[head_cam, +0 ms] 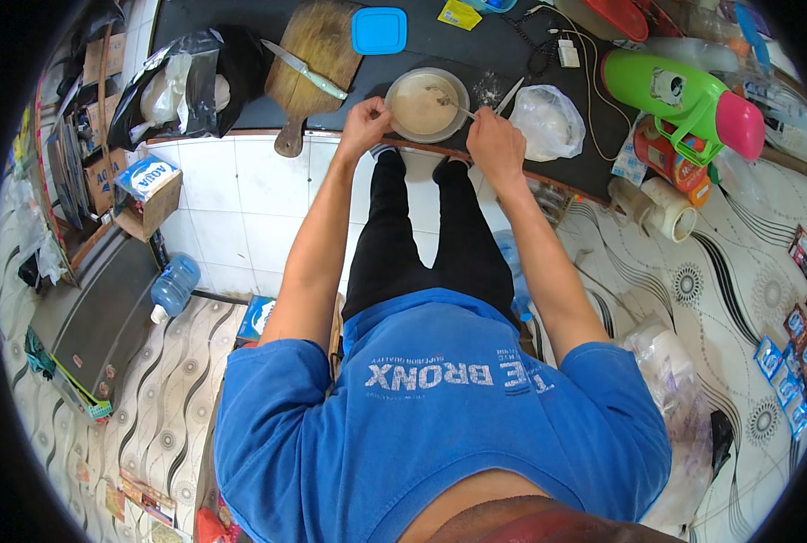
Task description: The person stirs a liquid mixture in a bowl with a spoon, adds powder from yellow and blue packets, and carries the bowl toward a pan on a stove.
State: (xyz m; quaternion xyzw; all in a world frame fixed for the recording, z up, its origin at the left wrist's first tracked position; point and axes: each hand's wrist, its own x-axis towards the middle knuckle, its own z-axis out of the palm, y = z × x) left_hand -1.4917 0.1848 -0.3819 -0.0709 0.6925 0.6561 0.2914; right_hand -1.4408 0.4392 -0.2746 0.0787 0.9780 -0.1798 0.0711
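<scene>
A round plastic bowl [422,134] of beige batter stands at the counter's near edge. My left hand [368,123] pinches its left rim between thumb and fingers. In my right hand [497,144] is the handle of a metal spoon [468,113], whose batter-coated end rests in the mixture. Just right of the bowl lies a knife blade [510,97], its handle hidden, beside a clear plastic bag of white powder or dough [547,123]. To the left, a knife with a pale green handle [322,84] lies across a wooden cutting board [315,41].
A blue lid [379,31] lies behind the bowl. At the left stands a black plastic bag [128,112] holding white bags. Toward the right are a white charger [568,54] with cables, a green thermos [654,81] with a pink top, and jars at the counter's edge.
</scene>
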